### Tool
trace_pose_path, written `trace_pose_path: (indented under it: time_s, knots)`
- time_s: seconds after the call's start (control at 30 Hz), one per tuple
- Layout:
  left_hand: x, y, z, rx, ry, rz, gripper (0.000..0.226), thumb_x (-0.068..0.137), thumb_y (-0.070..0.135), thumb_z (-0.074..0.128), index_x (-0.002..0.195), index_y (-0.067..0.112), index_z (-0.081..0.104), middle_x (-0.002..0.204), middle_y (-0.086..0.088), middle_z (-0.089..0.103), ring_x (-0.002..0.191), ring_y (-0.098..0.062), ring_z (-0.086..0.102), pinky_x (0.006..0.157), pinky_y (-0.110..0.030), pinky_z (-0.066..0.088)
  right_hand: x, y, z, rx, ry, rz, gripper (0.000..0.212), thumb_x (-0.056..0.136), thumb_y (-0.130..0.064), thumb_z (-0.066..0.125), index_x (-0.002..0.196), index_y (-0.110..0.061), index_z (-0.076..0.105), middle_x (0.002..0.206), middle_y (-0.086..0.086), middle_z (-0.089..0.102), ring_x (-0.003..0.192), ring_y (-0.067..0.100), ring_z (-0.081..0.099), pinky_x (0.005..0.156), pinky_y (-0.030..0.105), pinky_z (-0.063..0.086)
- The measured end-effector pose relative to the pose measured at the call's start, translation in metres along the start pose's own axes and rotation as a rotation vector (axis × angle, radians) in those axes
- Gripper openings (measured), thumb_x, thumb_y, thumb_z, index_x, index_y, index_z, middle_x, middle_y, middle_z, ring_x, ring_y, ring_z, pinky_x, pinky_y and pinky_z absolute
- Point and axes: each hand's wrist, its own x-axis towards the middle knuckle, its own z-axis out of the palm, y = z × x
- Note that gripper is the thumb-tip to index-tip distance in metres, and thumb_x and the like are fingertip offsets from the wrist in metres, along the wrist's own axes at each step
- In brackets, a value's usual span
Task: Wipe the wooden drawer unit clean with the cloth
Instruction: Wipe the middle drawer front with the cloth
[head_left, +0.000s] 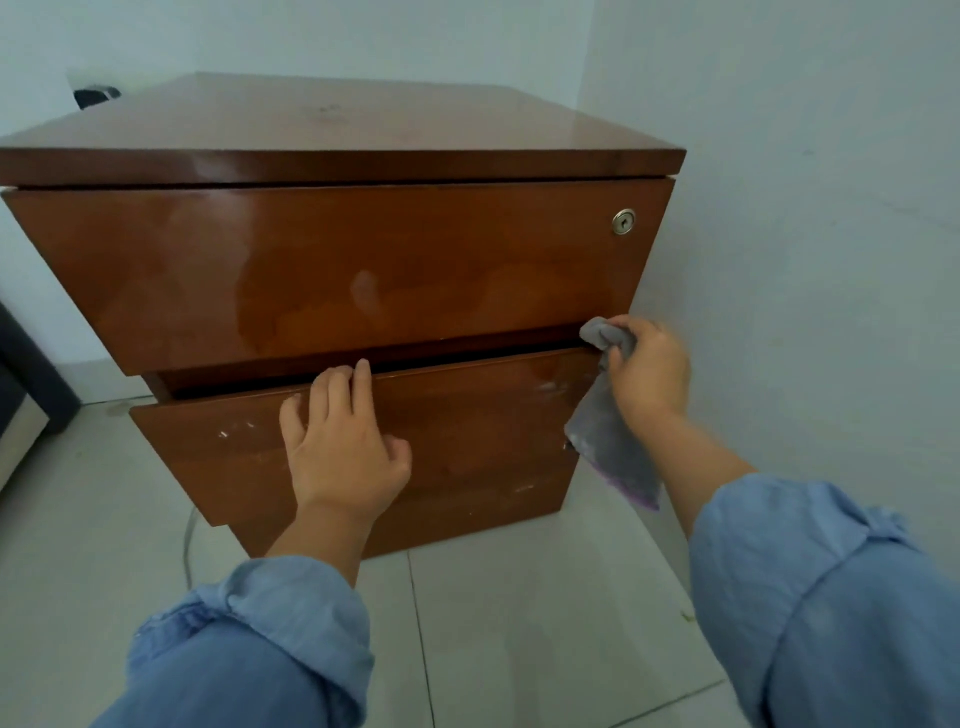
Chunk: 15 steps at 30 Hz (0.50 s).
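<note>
Working the gap between the two drawer fronts, I have my right hand (649, 371) curled tight around a bunched grey cloth (610, 415), its free end hanging down past the right edge of the lower drawer (467, 441). My left hand (345, 447) lies flat against that lower front, fingers (337, 387) spread and hooked over its top edge, gripping nothing else — I judge it is there to steady or ease the drawer out.

To do this step well, I would push the wadded part of the cloth into the slot and draw it along the lip toward the left hand, then come down over the pale scuffs on the lower front. The wooden drawer unit (337, 270) stands on the tiled floor (519, 597), tucked close to the wall (805, 208) on its right.

What I cannot make out: the inside of the slot is just dark, the unit's right side is out of sight, and the left corner of the top runs out of frame. Streaks on the upper drawer (311, 249) may be damp or glare — I cannot tell. A dark object (96, 96) behind the unit is too small to name.
</note>
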Motion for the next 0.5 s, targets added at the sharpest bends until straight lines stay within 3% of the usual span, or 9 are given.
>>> trace_pose_path:
  time_s: [0.07, 0.13, 0.2, 0.37, 0.5]
  knots:
    - [-0.004, 0.002, 0.005, 0.038, 0.008, -0.003, 0.087, 0.079, 0.048, 0.049, 0.152, 0.014, 0.015, 0.154, -0.008, 0.028, 0.145, -0.023, 0.018, 0.115, -0.049, 0.014, 0.007, 0.002, 0.003, -0.051, -0.02, 0.024, 0.028, 0.087, -0.001, 0.052, 0.106, -0.011, 0.069, 0.105, 0.015, 0.066, 0.095, 0.032, 0.06, 0.08, 0.035, 0.047]
    - [-0.002, 0.003, 0.004, 0.062, 0.024, -0.012, 0.09, 0.079, 0.052, 0.046, 0.152, 0.012, 0.012, 0.156, -0.008, 0.026, 0.146, -0.023, 0.015, 0.115, -0.051, 0.014, 0.011, -0.001, 0.008, -0.107, -0.075, 0.009, 0.029, 0.079, 0.007, 0.046, 0.087, -0.009, 0.069, 0.09, 0.016, 0.067, 0.084, 0.037, 0.06, 0.071, 0.04, 0.049]
    - [-0.001, 0.008, 0.008, 0.078, 0.015, -0.015, 0.09, 0.08, 0.053, 0.042, 0.152, 0.011, 0.01, 0.156, -0.008, 0.024, 0.147, -0.023, 0.012, 0.116, -0.052, 0.011, 0.014, 0.001, 0.015, -0.185, -0.149, 0.025, 0.027, 0.075, 0.008, 0.042, 0.07, -0.014, 0.057, 0.078, 0.013, 0.063, 0.08, 0.039, 0.059, 0.062, 0.038, 0.044]
    - [0.001, 0.02, 0.008, 0.015, 0.026, 0.053, 0.084, 0.079, 0.042, 0.049, 0.151, 0.011, 0.021, 0.154, -0.007, 0.032, 0.145, -0.021, 0.021, 0.117, -0.051, 0.01, 0.014, -0.002, 0.018, -0.213, -0.179, 0.043, 0.027, 0.082, 0.003, 0.041, 0.079, -0.018, 0.058, 0.096, 0.012, 0.067, 0.089, 0.035, 0.057, 0.075, 0.043, 0.051]
    - [0.007, 0.025, 0.006, -0.02, 0.023, 0.088, 0.083, 0.078, 0.045, 0.049, 0.15, 0.013, 0.025, 0.152, -0.006, 0.035, 0.144, -0.02, 0.023, 0.116, -0.049, 0.015, 0.004, -0.009, 0.026, -0.21, -0.165, 0.02, 0.033, 0.086, 0.002, 0.041, 0.098, -0.016, 0.066, 0.104, 0.008, 0.067, 0.093, 0.032, 0.055, 0.082, 0.041, 0.05]
